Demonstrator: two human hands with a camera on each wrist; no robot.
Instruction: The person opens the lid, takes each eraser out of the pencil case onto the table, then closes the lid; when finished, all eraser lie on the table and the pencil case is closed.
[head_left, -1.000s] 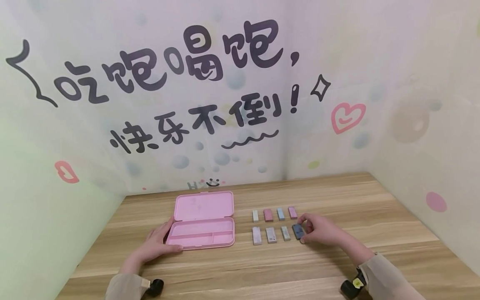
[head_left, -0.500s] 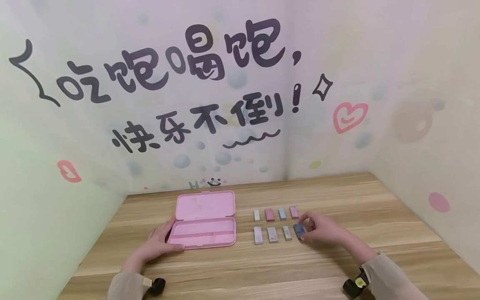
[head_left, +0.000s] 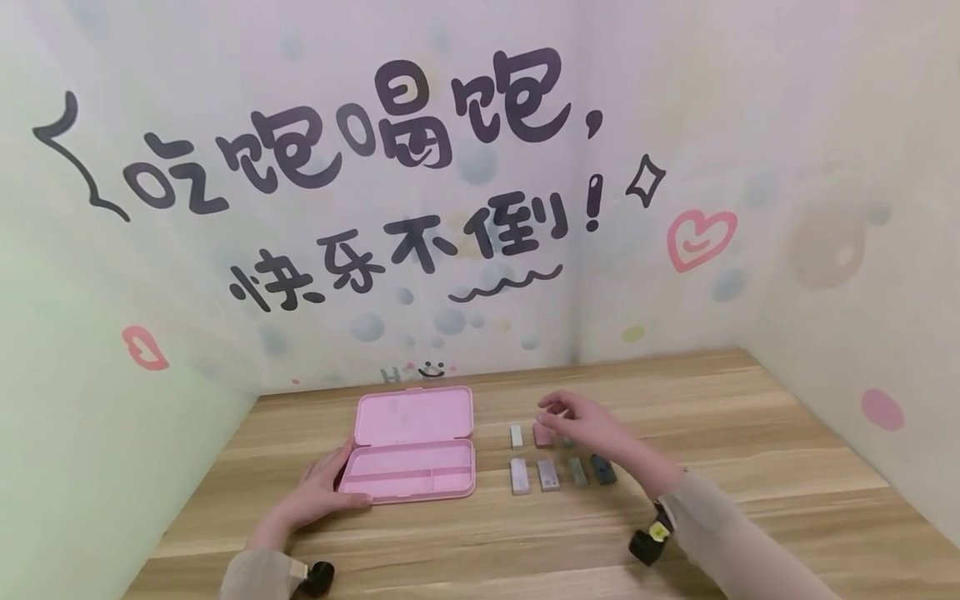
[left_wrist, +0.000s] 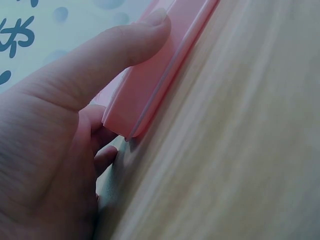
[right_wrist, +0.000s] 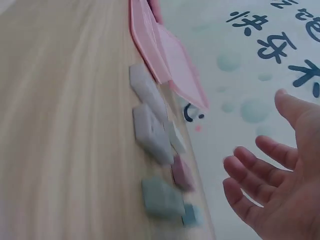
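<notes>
A pink pencil case (head_left: 378, 483) lies with its lid (head_left: 414, 415) up, showing divided compartments. My left hand (head_left: 318, 492) grips its left end, thumb (left_wrist: 145, 42) on the front wall and fingers around the corner. To its right, small blocks that look like erasers lie in two rows. The front row has a lavender eraser (head_left: 519, 476), a pale purple one (head_left: 549, 476), a grey-green one (head_left: 577, 472) and a dark blue one (head_left: 603, 469). Behind are a white eraser (head_left: 516, 436) and a pink eraser (head_left: 542, 436); my right hand (head_left: 588, 425), holding nothing, hovers above, hiding others.
The wood-grain table (head_left: 465, 558) meets a printed back wall (head_left: 330, 208) close behind the lid. Side walls (head_left: 847, 333) stand left and right. Black wrist cameras (head_left: 648, 546) hang by both sleeves.
My right hand has let go of the dark blue eraser, leaving it in the front row, and has moved up and left over the back row. The left hand keeps its hold.
</notes>
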